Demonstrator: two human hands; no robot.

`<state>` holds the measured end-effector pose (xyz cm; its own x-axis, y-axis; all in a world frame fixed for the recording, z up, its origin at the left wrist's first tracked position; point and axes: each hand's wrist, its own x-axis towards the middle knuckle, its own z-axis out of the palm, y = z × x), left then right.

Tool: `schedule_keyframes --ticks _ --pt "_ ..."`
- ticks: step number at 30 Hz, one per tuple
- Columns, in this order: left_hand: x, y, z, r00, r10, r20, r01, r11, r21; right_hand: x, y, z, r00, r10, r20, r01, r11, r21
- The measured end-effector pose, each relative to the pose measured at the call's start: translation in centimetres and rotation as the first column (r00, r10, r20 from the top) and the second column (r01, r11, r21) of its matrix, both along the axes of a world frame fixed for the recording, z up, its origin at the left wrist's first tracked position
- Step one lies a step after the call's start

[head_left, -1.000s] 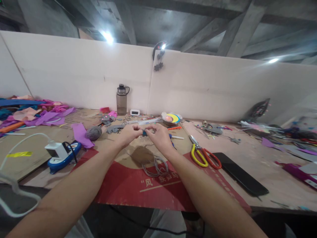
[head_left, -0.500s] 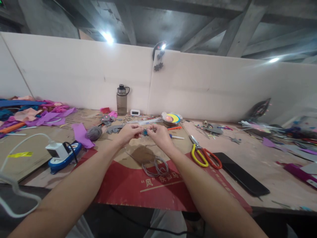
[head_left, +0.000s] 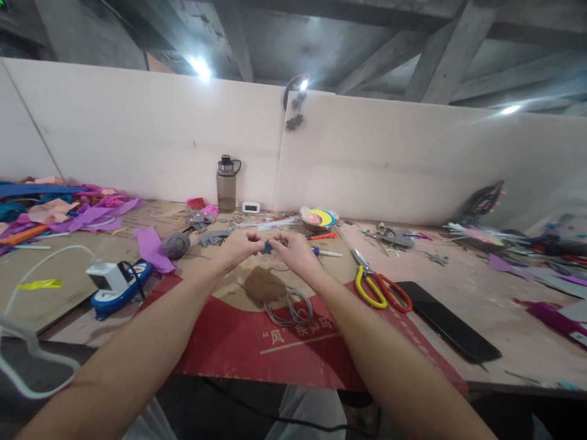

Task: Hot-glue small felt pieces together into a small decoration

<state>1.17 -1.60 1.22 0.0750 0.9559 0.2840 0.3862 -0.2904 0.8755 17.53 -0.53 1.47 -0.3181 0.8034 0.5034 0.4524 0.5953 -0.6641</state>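
Note:
Over the cardboard my left hand (head_left: 244, 246) and my right hand (head_left: 292, 249) meet, fingertips pinched close together. Between them is a small teal-blue piece (head_left: 267, 247), too small to make out its kind; both hands appear to grip it. Below the hands a loose coil of grey cord (head_left: 293, 310) lies on the red-printed cardboard (head_left: 220, 348). Scissors (head_left: 376, 284) with one yellow and one red handle rest to the right of my right forearm, blades a little apart. A pen with a white barrel (head_left: 331, 253) lies just past my right hand.
A black phone (head_left: 452, 324) lies right of the scissors. At left stand a blue-white power strip (head_left: 120, 293) with a charger and a ball of grey yarn (head_left: 176, 245). A water bottle (head_left: 226, 186) and a small white clock (head_left: 251, 208) stand by the partition. Fabric scraps (head_left: 59, 211) pile up far left.
Both hands stay nearly in place. The fingertips have drawn slightly closer together around the teal-blue piece.

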Motion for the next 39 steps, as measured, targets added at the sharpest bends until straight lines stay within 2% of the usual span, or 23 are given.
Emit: schedule_keyframes --ticks 3,10,17,21,34,39 --pt "-0.3 0.3 -0.3 1.0 0.023 0.019 -0.023 0.999 0.022 0.1 0.2 -0.1 0.999 0.035 -0.014 -0.035 0.999 0.007" --pt "-0.3 0.4 -0.2 0.999 -0.001 0.041 0.0 1.0 0.022 0.1 -0.2 0.2 1.0 -0.021 0.001 0.021 1.0 0.009" --pt "-1.0 -0.4 1.2 0.975 -0.197 0.098 0.208 0.971 -0.12 0.3 -0.5 0.7 0.993 -0.103 0.064 0.099 0.993 0.063" --pt "-1.3 -0.3 1.5 0.962 -0.224 0.153 0.25 0.951 -0.18 0.4 -0.7 0.9 0.987 -0.117 0.11 0.109 0.991 0.077" --pt "-0.7 -0.7 1.1 0.976 -0.17 -0.138 0.164 0.985 -0.059 0.1 -0.7 0.4 0.965 -0.131 0.228 0.083 0.975 0.208" --pt "-0.2 -0.8 0.8 0.968 -0.101 -0.23 0.097 0.995 -0.031 0.1 -0.6 0.1 0.969 -0.098 0.225 0.058 0.982 0.177"
